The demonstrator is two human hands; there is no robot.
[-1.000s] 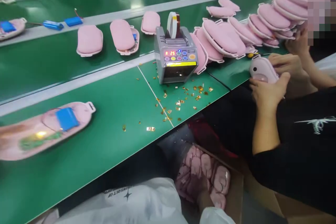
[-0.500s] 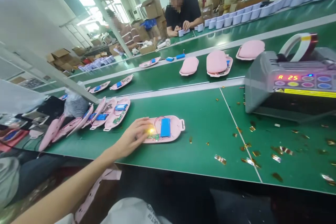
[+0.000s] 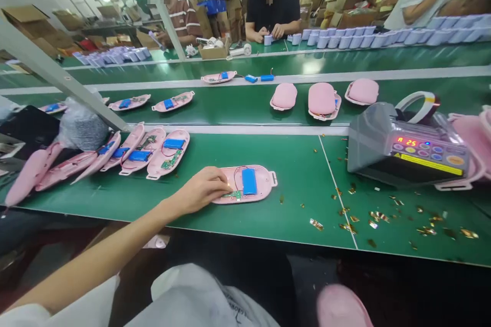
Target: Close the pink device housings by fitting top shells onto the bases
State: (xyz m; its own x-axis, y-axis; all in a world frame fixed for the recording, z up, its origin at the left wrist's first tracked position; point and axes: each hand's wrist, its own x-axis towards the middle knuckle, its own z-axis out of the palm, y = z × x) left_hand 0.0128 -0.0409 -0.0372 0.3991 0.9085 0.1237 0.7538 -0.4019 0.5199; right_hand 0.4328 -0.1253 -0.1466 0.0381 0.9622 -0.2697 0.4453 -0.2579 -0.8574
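The left hand (image 3: 199, 191) pinches the open pink shell (image 3: 249, 184) at its circuit-board end; the right hand is unseen.

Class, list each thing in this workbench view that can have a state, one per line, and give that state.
Left hand: fingers on the shell's left end.
Open pink shell: flat, inside up, blue battery showing.
Tape dispenser: powered, display lit.
Row of open shells: overlapping, insides up.
Three padded pink covers: on the belt.

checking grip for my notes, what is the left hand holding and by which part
The left hand pinches the open pink shell at its left end, by the circuit board.
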